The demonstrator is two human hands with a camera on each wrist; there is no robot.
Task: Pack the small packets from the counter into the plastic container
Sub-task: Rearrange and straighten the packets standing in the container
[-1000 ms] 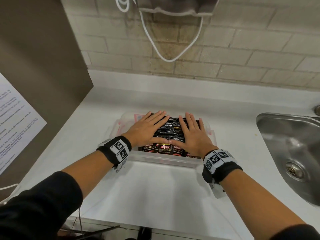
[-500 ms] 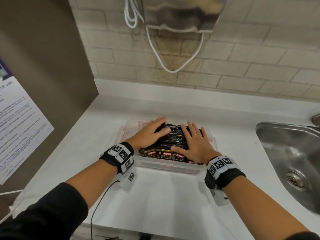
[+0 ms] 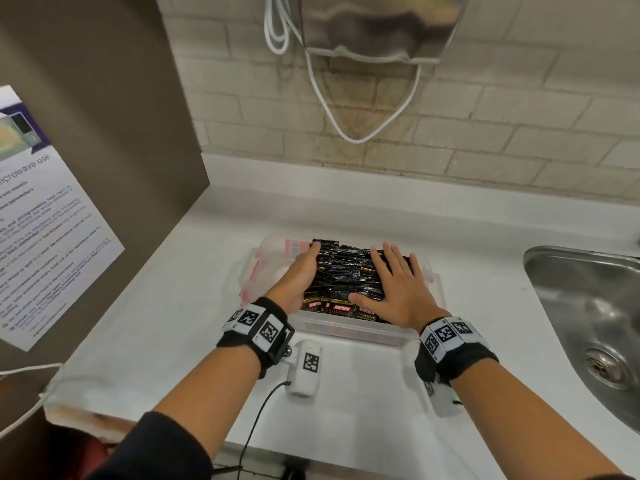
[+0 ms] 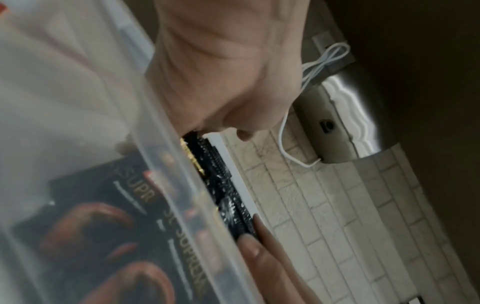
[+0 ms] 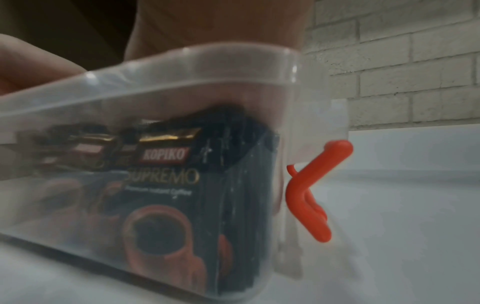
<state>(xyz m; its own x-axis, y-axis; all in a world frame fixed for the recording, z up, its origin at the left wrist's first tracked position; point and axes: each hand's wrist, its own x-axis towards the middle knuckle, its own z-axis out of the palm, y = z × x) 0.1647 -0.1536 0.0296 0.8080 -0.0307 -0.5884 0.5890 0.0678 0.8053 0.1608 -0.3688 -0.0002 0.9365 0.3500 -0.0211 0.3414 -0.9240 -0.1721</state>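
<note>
white counter (image 3: 346, 393) | packets (image 3: 343, 275) in container (image 3: 349, 329) | left hand (image 3: 298, 275), right hand (image 3: 398, 289) fingers flat, pressing packets

The light was soft and even, with glare on the steel sink (image 3: 588, 306). Both wrist views were dim and blurred. The head view bent at its edges.

hands (image 3: 398, 289) on packets (image 3: 343, 275), container (image 3: 363, 332)
</note>
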